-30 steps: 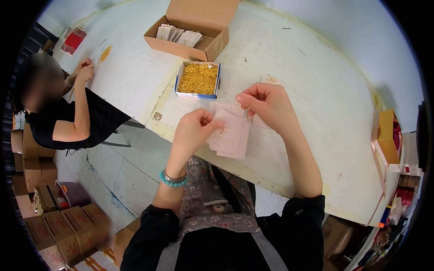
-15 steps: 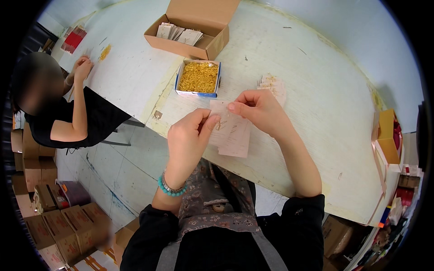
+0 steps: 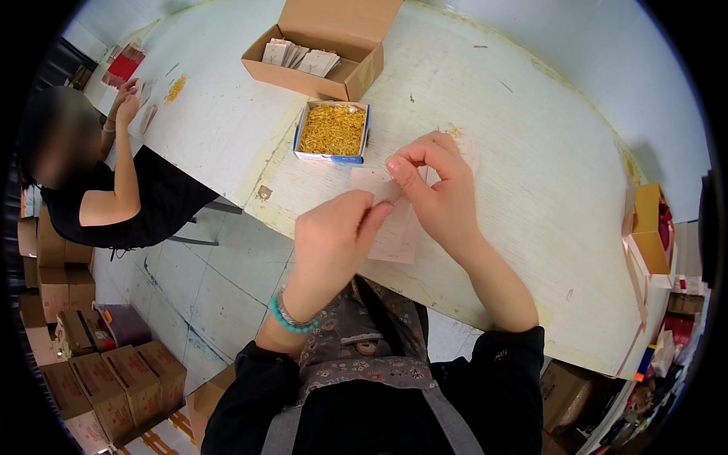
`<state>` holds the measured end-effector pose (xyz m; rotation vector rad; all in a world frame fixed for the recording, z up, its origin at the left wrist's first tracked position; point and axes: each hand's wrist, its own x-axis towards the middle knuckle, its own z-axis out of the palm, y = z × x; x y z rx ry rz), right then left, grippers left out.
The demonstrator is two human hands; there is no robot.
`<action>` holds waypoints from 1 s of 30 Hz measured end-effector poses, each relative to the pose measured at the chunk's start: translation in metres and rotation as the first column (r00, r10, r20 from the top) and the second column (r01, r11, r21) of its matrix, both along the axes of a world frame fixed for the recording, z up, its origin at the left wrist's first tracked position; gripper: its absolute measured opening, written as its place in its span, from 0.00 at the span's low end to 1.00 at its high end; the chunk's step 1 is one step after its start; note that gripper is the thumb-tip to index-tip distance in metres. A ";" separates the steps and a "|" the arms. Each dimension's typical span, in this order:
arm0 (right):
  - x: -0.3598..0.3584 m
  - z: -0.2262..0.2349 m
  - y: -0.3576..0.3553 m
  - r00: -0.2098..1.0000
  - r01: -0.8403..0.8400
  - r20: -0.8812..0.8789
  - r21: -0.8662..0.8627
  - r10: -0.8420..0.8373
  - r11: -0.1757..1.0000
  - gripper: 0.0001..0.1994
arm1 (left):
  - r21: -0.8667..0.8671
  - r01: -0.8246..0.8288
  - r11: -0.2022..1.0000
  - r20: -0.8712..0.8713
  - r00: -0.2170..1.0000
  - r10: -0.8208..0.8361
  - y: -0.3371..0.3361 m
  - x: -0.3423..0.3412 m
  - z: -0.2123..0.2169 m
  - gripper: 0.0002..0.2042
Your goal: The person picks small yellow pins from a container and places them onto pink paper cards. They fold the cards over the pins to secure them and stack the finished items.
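Both hands worked over the near edge of the white table [image 3: 531, 152]. Left hand [image 3: 334, 235] pinched the lower left part of a pale pink card [image 3: 394, 235] between thumb and fingers; a beaded turquoise bracelet [image 3: 287, 317] sat on that wrist. Right hand [image 3: 436, 189] gripped the card's top with thumb and forefinger closed together; whether anything small sat between them could not be made out. Card was held just above the tabletop, tilted toward the person. Just beyond the hands lay a small blue-rimmed tray [image 3: 331, 130] filled with gold-coloured pieces. Behind it stood an open cardboard box [image 3: 326, 38] with more cards inside. A second person in black [image 3: 114, 189] sat at the table's far left, hands on the surface.
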<state>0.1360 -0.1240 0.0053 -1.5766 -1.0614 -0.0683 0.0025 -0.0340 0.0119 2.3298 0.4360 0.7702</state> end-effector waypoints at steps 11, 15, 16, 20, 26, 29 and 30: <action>0.053 -0.025 -0.040 0.808 0.208 -0.523 -0.176 -0.270 0.962 0.08 | -0.344 0.149 0.927 -0.018 0.986 -0.165 0.008 0.011 0.002 0.07; 0.062 -0.064 -0.045 0.854 0.324 -0.340 -0.247 -0.395 0.913 0.08 | -0.186 0.267 0.946 -0.140 0.945 -0.294 0.027 0.059 0.008 0.11; 0.062 -0.066 -0.042 0.888 0.348 -0.224 -0.244 -0.402 0.905 0.07 | -0.098 0.310 0.946 -0.151 0.935 -0.322 0.031 0.071 0.006 0.14; 0.067 -0.069 -0.040 0.902 0.430 0.054 -0.215 -0.429 0.877 0.10 | 0.107 0.415 0.903 -0.407 0.847 -0.341 0.025 0.117 -0.013 0.29; 0.068 -0.074 -0.079 0.895 0.443 0.214 -0.536 -0.391 0.719 0.38 | 0.147 0.478 0.866 -0.605 0.736 -0.303 0.010 0.145 -0.018 0.49; 0.057 -0.074 -0.091 0.914 0.405 0.298 -0.604 -0.276 0.686 0.49 | 0.246 0.564 0.788 -0.528 0.760 -0.379 0.016 0.159 -0.039 0.53; 0.057 -0.077 -0.091 0.916 0.390 0.327 -0.592 -0.232 0.705 0.52 | 0.274 0.598 0.753 -0.506 0.756 -0.415 0.019 0.166 -0.040 0.55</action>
